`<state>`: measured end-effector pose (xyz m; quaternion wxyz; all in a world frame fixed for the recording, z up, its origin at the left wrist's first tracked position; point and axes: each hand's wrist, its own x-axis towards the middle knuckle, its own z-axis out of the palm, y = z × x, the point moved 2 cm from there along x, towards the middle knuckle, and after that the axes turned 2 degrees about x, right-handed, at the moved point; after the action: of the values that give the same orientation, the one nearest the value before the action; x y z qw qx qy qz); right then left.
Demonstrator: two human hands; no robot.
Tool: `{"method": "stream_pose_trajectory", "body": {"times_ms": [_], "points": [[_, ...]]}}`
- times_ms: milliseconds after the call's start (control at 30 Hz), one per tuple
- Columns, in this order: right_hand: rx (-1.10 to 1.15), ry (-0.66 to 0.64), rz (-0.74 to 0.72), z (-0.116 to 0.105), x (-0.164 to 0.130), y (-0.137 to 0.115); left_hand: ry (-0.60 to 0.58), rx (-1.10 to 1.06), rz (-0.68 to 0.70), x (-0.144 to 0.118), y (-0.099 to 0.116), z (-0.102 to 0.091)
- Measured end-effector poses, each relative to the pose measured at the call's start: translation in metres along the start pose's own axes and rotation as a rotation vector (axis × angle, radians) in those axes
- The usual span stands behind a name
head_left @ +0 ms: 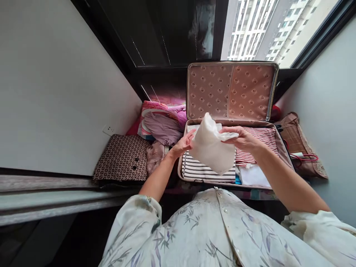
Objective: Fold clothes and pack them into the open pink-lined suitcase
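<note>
White cloth [213,148] pinched by left hand [182,145] and right hand [241,138], each grip closed.

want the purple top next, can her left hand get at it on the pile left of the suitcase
Probably yes: the purple top lies uncovered atop the pile, close beside the left hand, though that hand now grips the white cloth.

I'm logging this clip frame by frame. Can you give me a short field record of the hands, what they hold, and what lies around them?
left hand: grips the left edge of the white cloth
right hand: pinches the cloth's top right corner
cloth position: held up above the open suitcase
suitcase contents: black-striped fabric, red-striped fabric
left of suitcase: patterned brown garment, pink and mauve clothes
right of suitcase: woven brown bag
</note>
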<state>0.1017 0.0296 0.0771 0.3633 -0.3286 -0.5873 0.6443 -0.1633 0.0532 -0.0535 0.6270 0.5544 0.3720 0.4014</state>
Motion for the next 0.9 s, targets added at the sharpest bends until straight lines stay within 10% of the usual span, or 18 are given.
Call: {"method": "stream_pose_trajectory", "body": {"times_ms": [200, 433, 567, 700, 900], "points": [[-0.136, 0.021, 0.076, -0.028, 0.013, 0.010, -0.054, -0.097, -0.039, 0.011, 0.008, 0.030], [-0.499, 0.160, -0.268, -0.042, -0.001, 0.044, 0.107, 0.144, 0.181, 0.006, 0.024, -0.009], [-0.876, -0.015, -0.337, -0.009, -0.028, 0.128, -0.017, 0.566, 0.224, -0.029, -0.029, -0.023], [-1.165, -0.375, 0.012, 0.029, -0.052, 0.227, -0.246, 1.121, 0.070, -0.071, -0.103, -0.011], [-1.196, -0.492, 0.049, 0.038, -0.055, 0.255, -0.278, 1.471, -0.039, -0.094, -0.132, 0.000]]}}
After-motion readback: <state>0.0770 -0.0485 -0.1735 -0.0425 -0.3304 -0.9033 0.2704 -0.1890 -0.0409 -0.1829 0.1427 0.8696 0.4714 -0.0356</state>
